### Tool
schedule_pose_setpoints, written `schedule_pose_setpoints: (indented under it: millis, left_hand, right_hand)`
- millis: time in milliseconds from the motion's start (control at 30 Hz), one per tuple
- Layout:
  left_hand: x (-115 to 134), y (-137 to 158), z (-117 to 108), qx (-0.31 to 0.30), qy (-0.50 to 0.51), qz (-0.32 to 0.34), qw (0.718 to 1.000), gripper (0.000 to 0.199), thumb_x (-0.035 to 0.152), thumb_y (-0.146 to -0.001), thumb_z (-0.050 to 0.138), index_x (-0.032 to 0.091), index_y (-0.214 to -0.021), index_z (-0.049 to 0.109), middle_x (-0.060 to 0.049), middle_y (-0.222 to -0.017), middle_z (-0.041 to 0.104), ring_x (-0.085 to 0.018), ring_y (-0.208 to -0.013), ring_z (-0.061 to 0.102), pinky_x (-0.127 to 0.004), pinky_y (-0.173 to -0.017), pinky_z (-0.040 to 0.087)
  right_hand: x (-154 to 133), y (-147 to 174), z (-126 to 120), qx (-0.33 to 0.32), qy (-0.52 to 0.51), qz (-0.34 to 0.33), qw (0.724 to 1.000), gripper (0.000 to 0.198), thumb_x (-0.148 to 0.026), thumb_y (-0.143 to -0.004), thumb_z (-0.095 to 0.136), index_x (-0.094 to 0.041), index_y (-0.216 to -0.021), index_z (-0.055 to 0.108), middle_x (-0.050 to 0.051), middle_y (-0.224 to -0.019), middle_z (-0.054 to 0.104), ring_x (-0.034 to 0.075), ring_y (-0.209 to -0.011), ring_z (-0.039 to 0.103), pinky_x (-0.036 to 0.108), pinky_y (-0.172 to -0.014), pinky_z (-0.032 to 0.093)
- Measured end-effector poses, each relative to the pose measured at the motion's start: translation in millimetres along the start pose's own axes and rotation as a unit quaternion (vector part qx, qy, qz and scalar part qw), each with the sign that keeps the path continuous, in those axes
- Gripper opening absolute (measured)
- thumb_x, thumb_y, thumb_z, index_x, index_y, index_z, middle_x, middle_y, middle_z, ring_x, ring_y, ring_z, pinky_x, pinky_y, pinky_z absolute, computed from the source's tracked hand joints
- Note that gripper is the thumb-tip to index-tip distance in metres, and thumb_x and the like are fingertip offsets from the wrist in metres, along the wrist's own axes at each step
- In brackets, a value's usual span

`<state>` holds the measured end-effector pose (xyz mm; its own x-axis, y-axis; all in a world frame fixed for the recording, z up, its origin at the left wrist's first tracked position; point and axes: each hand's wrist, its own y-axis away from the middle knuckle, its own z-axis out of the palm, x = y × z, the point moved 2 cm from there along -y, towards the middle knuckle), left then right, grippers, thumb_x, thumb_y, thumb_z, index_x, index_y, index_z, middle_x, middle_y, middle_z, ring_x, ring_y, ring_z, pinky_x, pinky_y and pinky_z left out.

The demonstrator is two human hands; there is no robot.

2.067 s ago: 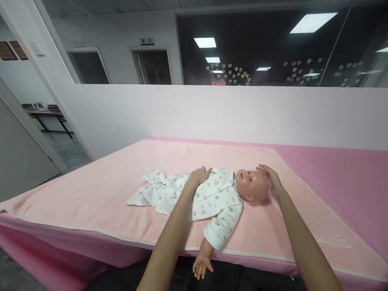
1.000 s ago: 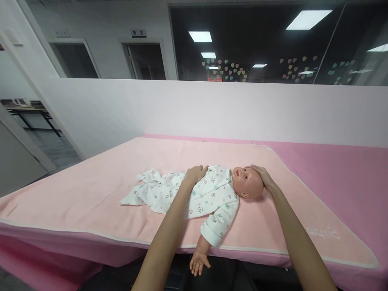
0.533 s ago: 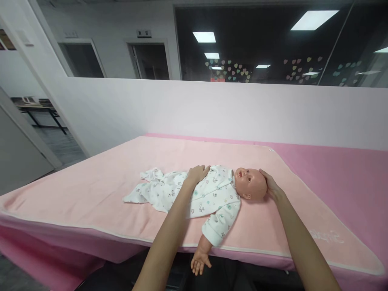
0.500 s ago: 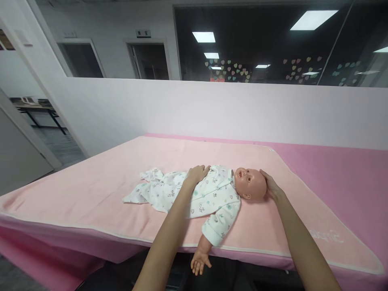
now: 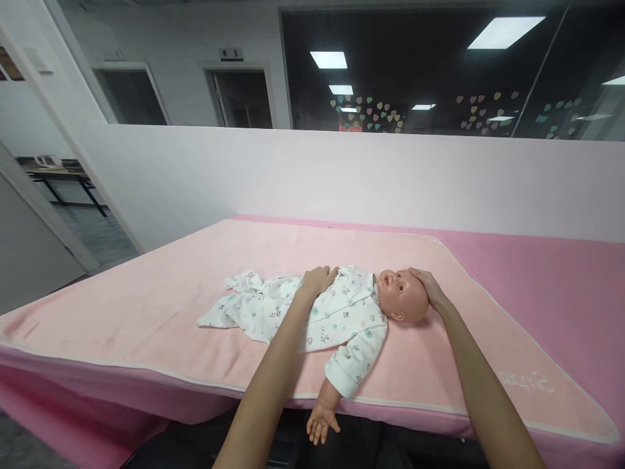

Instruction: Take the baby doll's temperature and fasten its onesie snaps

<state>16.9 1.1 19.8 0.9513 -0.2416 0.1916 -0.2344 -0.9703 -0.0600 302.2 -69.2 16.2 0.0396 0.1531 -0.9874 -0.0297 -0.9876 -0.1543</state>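
1. Doll (image 5: 354, 316): centre of frame, on its back on pink blanket (image 5: 161, 293); long axis left to right, head (image 5: 403, 303) at right;
2. Left hand (image 5: 318, 281): laid flat on the doll's middle, gripping nothing;
3. Right hand (image 5: 430, 286): curved against the head's top, unclenched; nearer the head than the left.

the doll (image 5: 342, 320) lies on its back on the peach blanket (image 5: 161, 286), stretched across the view, bald head (image 5: 406, 298) to the right, legs (image 5: 258, 309) to the left. it wears white clothes (image 5: 364, 309) dotted with small prints, some green; the leg ends (image 5: 217, 316) lie limp. its near arm (image 5: 356, 361) sticks out past the blanket's front edge, palm (image 5: 321, 417) up.
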Motion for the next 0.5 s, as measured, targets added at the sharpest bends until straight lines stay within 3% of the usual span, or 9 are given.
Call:
schedule_pose_setpoints:
  millis: [133, 267, 367, 500]
  left_hand:
    - [-0.5, -0.7, 0.9, -0.002, -0.002, 0.0, 1.0, 0.058, 0.052, -0.086, 0.013, 0.017, -0.088, 0.059, -0.011, -0.096, 0.065, -0.025, -0.09, 0.059, -0.035, -0.076, 0.042]
    - [-1.0, -1.4, 1.8, -0.001, -0.004, 0.001, 1.0, 0.058, 0.053, -0.085, 0.013, 0.017, -0.088, 0.059, -0.011, -0.096, 0.065, -0.025, -0.09, 0.059, -0.035, -0.076, 0.041]
    - [-0.7, -0.8, 1.2, -0.002, -0.002, 0.001, 1.0, 0.059, 0.053, -0.085, 0.012, 0.017, -0.088, 0.059, -0.011, -0.095, 0.065, -0.025, -0.089, 0.059, -0.035, -0.076, 0.041]
    - [0.2, 0.7, -0.4, -0.005, 0.0, 0.0, 1.0, 0.058, 0.053, -0.085, 0.013, 0.018, -0.087, 0.059, -0.011, -0.095, 0.065, -0.025, -0.088, 0.059, -0.035, -0.076, 0.041]
  right_hand:
    - [2.5, -1.4, -1.2, 0.005, 0.007, -0.011, 1.0, 0.042, -0.053, -0.066, 0.059, -0.017, -0.083, 0.069, 0.007, -0.095, 0.068, 0.026, -0.096, 0.058, 0.036, -0.088, 0.043]
    - [5.0, -2.2, -3.1, 0.076, 0.001, -0.034, 0.996, 0.048, -0.049, -0.066, 0.062, -0.025, -0.107, 0.061, 0.004, -0.12, 0.056, 0.024, -0.114, 0.048, 0.035, -0.095, 0.04]
    - [6.0, -0.9, -4.1, 0.108, -0.009, -0.037, 0.993, 0.057, -0.048, -0.066, 0.063, -0.03, -0.12, 0.051, 0.003, -0.127, 0.05, 0.022, -0.119, 0.044, 0.034, -0.094, 0.041]
    - [4.1, 0.6, -3.0, 0.056, -0.009, -0.018, 0.998, 0.044, -0.049, -0.067, 0.062, -0.023, -0.102, 0.064, 0.005, -0.111, 0.061, 0.024, -0.11, 0.051, 0.034, -0.089, 0.044]
